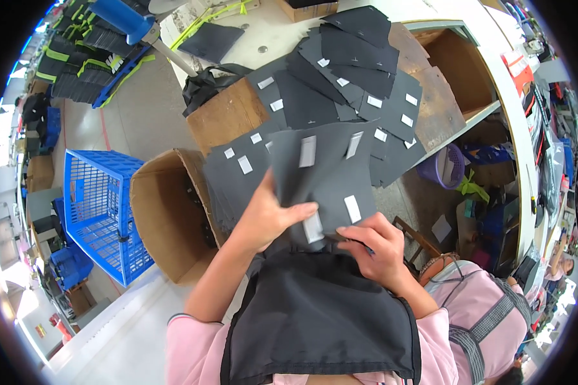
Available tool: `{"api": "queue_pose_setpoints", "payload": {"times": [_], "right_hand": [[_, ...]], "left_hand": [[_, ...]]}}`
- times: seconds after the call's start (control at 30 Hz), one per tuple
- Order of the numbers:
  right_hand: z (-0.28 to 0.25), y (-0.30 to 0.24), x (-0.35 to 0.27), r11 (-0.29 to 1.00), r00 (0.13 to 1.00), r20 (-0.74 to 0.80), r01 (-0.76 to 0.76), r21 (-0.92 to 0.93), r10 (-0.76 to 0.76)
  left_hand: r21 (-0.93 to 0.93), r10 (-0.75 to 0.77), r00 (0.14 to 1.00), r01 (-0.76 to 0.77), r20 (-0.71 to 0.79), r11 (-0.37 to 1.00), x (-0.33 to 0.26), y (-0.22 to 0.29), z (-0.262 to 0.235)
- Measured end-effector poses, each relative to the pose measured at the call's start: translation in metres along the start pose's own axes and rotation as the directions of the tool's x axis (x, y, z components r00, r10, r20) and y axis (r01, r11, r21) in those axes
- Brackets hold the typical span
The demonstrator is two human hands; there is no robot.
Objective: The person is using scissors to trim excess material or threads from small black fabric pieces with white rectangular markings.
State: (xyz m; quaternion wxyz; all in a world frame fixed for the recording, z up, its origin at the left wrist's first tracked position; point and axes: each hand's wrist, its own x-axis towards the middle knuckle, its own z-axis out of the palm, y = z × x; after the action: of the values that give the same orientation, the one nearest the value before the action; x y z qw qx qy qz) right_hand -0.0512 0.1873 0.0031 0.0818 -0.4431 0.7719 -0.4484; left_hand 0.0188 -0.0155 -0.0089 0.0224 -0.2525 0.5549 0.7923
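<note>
In the head view, the dark sheet [337, 176] is right in front of the person, between the two hands and just above the black apron [321, 308]. It has white patches [352, 209] on it. It seems a bit longer going away from the body than across, but it is bent and blurry, so that is hard to tell.

The left hand [263, 221] grasps the left side — thumb on top by a patch, the other fingers hidden behind. The right hand [377, 249] is at the near right corner and seems to pinch the edge there. Both hands touch the sheet, but the left one sits farther up it.

Past the sheet lies a messy pile of dark pieces [356, 58]. The open cardboard box [167, 221] is on the left — nearer the left hand.
</note>
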Motion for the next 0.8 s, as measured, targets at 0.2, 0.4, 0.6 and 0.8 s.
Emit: {"api": "queue_pose_setpoints", "payload": {"times": [0.2,0.4,0.6,0.8], "right_hand": [[0.008,0.075,0.003,0.760,0.780,-0.100,-0.560,0.330,0.618],[0.004,0.169,0.033,0.796,0.749,-0.285,-0.597,0.101,0.598],[0.011,0.166,0.113,0.808,0.788,-0.179,-0.579,0.109,0.588],[0.095,0.129,0.093,0.916,0.894,0.208,-0.370,-0.153,0.396]], "left_hand": [[-0.083,-0.115,0.963,0.097,-0.245,0.992,-0.008,-0.053,-0.076],[0.271,0.059,0.886,0.077,-0.460,0.960,-0.003,-0.095,-0.102],[0.502,0.268,0.555,0.325,-0.788,0.801,0.004,-0.119,-0.115],[-0.095,-0.182,0.735,0.159,-0.653,0.983,0.008,-0.099,-0.124]]}}
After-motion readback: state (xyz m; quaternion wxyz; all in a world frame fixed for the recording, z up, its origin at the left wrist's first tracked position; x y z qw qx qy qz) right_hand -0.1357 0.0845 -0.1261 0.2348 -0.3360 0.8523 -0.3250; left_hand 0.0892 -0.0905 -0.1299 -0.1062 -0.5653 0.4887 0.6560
